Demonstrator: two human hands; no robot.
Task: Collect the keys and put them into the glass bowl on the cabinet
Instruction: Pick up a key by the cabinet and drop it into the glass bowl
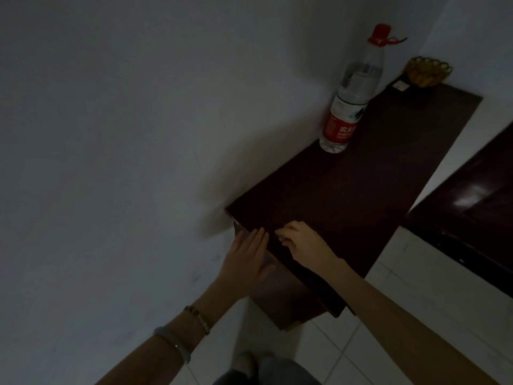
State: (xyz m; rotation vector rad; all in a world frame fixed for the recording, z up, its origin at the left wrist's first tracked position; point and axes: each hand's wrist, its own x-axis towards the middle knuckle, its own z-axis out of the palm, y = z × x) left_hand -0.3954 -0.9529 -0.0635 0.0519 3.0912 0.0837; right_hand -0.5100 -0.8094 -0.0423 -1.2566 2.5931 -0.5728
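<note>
The scene is dim. My right hand point(301, 243) rests on the near end of the dark cabinet top point(361, 176), fingers curled at the edge. A small pale glint, seemingly the keys point(283, 239), shows under its fingertips. My left hand point(247, 262) lies flat with straight fingers against the cabinet's near edge, just left of the right hand, and holds nothing. The amber glass bowl point(427, 72) stands at the far end of the cabinet, near the wall corner.
A tall clear water bottle point(350, 93) with a red cap and red label stands against the wall midway along the cabinet. A small dark object point(399, 86) lies beside the bowl. A dark door point(477, 207) is on the right, above white floor tiles point(416, 295).
</note>
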